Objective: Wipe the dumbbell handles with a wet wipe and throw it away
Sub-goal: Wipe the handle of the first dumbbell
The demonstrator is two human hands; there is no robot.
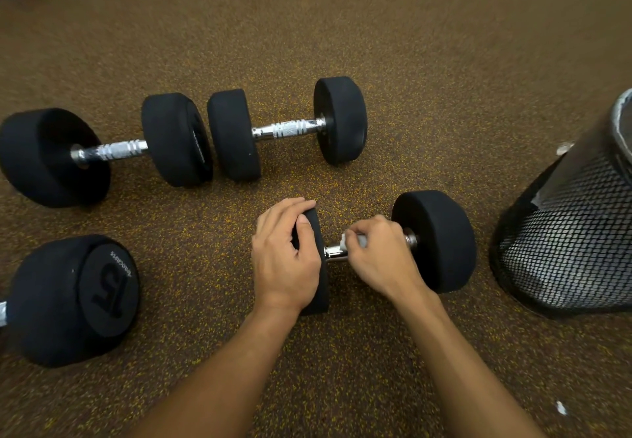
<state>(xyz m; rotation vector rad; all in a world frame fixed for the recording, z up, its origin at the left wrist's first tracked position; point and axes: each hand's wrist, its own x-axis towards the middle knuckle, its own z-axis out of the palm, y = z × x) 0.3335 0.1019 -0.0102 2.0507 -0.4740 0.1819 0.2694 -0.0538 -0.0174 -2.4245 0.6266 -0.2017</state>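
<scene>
The dumbbell (441, 239) lies on the floor (444, 61) just left of the mesh bin (574, 232). The left hand (285, 259) curls its fingers over the head farther from the bin. The right hand (379, 256) closes its fingers round the wet wipe (361, 240), pressed on the chrome handle (333, 253).

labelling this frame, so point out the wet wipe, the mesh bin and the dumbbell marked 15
wet wipe (344, 243), head view, on its exposed white fold
mesh bin (564, 232), head view, on its mesh wall
dumbbell marked 15 (109, 287), head view, on its numbered end face
</scene>
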